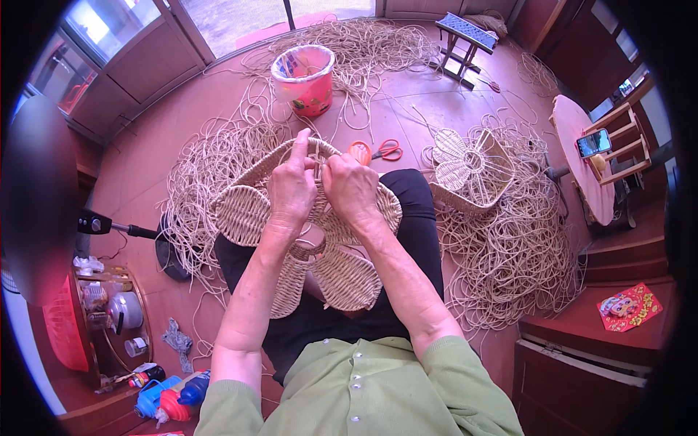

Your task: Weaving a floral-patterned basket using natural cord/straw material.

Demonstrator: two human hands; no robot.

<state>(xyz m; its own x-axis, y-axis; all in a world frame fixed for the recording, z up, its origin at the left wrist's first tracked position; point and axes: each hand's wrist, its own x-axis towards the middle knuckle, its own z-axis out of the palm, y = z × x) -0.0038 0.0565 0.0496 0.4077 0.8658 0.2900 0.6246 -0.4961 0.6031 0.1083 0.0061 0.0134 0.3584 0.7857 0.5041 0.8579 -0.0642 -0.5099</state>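
Observation:
On my lap rests a woven straw basket (243, 215) with rounded petal-shaped panels, some of them hanging toward my body. My left hand (294, 185) is at its upper middle, index finger stretched away from me and the other fingers bent in. Close beside it, my right hand (351, 187) is closed with its fingertips pinched together. Thin straw cord (318, 154) runs between the two hands at the basket's far wall. My hands hide the exact spot where the fingertips grip. Orange-handled scissors (387, 150) lie on the floor just beyond my right hand.
Heaps of loose straw cord (516, 261) spread over the floor on both sides. A second woven flower basket (476, 171) sits on the right heap. Ahead stand a red bucket (313, 91) and a small stool (465, 36). A phone (594, 143) rests at the right; a rack (120, 312) stands left.

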